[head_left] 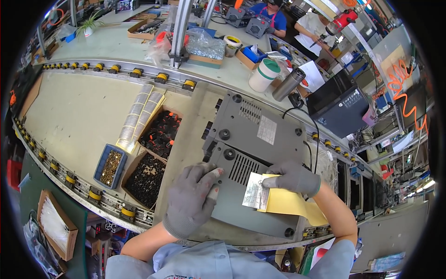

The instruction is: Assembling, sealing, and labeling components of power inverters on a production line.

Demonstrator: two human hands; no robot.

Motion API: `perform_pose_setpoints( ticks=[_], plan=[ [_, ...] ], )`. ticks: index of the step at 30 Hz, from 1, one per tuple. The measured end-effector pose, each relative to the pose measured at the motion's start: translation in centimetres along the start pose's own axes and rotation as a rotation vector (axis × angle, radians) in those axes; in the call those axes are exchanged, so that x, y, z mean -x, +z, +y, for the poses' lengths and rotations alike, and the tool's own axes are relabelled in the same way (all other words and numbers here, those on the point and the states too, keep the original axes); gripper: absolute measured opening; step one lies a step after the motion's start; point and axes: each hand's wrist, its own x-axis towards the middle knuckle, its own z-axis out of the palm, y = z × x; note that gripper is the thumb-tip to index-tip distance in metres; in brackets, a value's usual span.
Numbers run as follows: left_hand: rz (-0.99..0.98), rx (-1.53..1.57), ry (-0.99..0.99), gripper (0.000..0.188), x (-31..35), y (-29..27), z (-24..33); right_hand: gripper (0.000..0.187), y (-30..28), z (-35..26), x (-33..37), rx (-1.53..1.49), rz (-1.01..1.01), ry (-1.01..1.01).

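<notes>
Two grey metal device housings lie side by side on the bench, undersides up, with vent slots and black round feet. The far housing [285, 145] carries a pale printed label [266, 129]. On the near housing [234, 209], my gloved left hand [190, 197] rests at the left edge, its fingers spread and slightly bent. My gloved right hand [293, 179] pinches a silver label [253, 191] together with its yellow backing paper [295, 204], over the middle of the near housing. The backing paper trails to the right, and the thumb lies on the label's edge.
Left of the housings stand a blue bin of brass-coloured screws [96, 174], a box of small black parts [145, 181] and a box of black-and-orange parts [160, 132]. Label sheets [139, 114] lie beside them. A black cable [317, 139] runs behind the housings.
</notes>
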Motion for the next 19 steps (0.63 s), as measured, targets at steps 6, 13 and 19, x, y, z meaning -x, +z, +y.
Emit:
perform_pose_setpoints(
  ticks=[6,13,19],
  plan=[
    [-0.031,-0.013,-0.005,0.031,-0.3,0.1,0.1,0.035,-1.0,1.6,0.2,0.063,0.001,-0.018],
    [-0.028,-0.035,0.000,0.036,-0.2,0.1,0.1,0.033,-1.0,2.0,0.4,0.019,-0.016,0.022],
    [-0.035,-0.030,0.027,0.037,-0.2,0.1,-0.1,0.035,-0.8,2.1,0.8,0.007,-0.012,0.035]
  ],
)
